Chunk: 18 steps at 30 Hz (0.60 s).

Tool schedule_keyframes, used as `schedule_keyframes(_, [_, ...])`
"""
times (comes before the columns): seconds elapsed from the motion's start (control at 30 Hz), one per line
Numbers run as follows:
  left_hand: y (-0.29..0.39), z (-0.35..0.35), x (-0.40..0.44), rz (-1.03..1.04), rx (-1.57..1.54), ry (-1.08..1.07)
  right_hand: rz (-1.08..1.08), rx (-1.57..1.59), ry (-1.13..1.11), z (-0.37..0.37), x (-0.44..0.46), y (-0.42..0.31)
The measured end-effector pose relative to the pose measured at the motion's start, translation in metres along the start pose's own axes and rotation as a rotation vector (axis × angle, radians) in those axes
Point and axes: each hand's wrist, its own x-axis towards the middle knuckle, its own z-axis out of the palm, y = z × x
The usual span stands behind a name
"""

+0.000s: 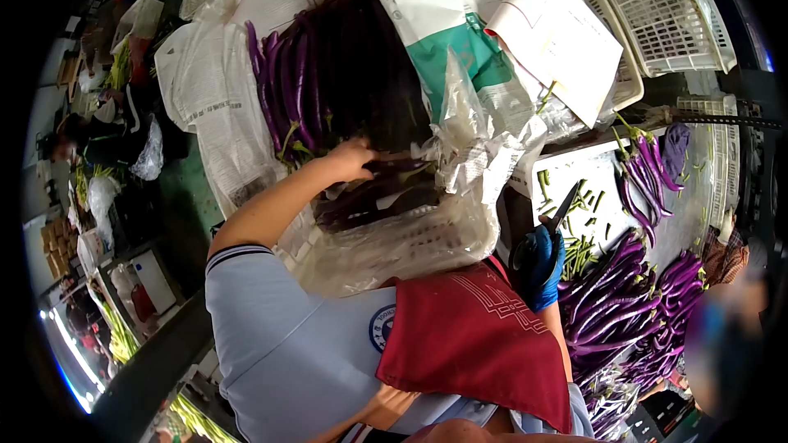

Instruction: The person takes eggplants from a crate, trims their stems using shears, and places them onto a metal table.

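Observation:
My left hand (351, 160), bare, reaches into a plastic-lined crate with its fingers closed round the end of a dark eggplant (402, 166). Behind it, long purple eggplants (304, 74) lie side by side in the crate. Crumpled clear plastic (394, 242) covers the crate's near side. My right hand (542, 267), in a blue glove, is closed on black scissors (566, 205), whose blade tip points up over a white tray (603, 168). Cut green stem pieces (581, 254) are scattered there. A few loose eggplants (648, 172) rest beyond them.
Large piles of eggplants (611, 303) lie at the right. White baskets (657, 8) stand at the upper right, near a printed sheet (566, 37) and a green-white bag (439, 29). Another person's checked sleeve (724, 256) shows at the far right edge.

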Motion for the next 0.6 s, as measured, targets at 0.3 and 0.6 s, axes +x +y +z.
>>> schedule_keyframes(0.3, [0.046, -0.051, -0.070, -0.146, -0.038, 0.420, -0.037, -0.009, -0.043, 0.003, 0.005, 0.007])
schedule_keyframes(0.6, [0.048, -0.060, -0.091, -0.014, -0.918, 0.547, -0.478, -0.557, -0.059, -0.001, 0.014, 0.008])
